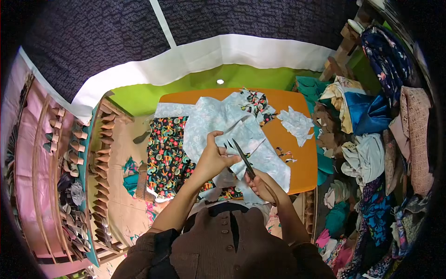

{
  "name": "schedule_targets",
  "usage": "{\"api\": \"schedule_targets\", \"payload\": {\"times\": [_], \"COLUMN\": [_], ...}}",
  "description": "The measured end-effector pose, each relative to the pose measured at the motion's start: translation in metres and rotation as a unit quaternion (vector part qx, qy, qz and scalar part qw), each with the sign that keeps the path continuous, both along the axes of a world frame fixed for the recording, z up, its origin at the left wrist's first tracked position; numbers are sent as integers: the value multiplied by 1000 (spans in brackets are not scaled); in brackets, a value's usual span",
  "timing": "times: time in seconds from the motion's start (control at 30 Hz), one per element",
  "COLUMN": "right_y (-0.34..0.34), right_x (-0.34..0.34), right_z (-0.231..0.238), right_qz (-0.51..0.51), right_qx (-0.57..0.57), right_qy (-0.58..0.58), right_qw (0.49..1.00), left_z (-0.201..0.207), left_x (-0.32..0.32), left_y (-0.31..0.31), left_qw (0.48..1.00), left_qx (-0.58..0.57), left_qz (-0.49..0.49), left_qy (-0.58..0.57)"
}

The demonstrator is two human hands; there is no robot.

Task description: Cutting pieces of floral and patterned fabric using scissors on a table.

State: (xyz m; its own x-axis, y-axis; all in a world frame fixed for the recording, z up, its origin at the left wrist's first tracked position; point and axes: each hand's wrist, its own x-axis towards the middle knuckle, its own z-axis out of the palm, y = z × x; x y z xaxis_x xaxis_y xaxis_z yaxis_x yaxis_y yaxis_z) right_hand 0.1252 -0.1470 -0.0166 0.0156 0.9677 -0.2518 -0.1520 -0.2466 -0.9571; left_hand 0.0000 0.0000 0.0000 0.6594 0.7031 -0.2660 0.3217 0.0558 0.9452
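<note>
I saw the right hand (pixel 261 185) with its grip closed around the handles of dark metal scissors (pixel 243 156), probably to leave the blades clear, pointing away from the body. Left hand (pixel 216 160) was near the blades, thumb and index finger spread; I couldn't tell whether its other fingers held anything. Pale blue-grey patterned cloth (pixel 202 122) lay below on the orange tabletop (pixel 299 174), presumably spread for easy reach, beside black floral cloth (pixel 163 156).

Printed cloth (pixel 166 149): black, multicolour floral; mottled cloth (pixel 204 118): pale blue; scissors (pixel 243 156): dark; table (pixel 304 162): orange.
</note>
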Motion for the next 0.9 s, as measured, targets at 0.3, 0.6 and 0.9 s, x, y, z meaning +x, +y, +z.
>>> {"api": "schedule_targets", "payload": {"times": [0.3,0.6,0.9], "right_y": [9,14,-14], "right_x": [0,-5,10], "right_z": [-18,-3,-24], "right_qz": [14,20,46], "right_qx": [-18,-22,-115], "right_qy": [35,22,176], "right_qw": [999,999,977], "left_z": [9,6,-11], "left_x": [-2,-5,-9], "left_y": [10,13,20], "left_qw": [1000,999,968], "left_qx": [-12,-27,-120], "left_qz": [-5,-6,112], "left_qy": [-3,-18,-191]}}
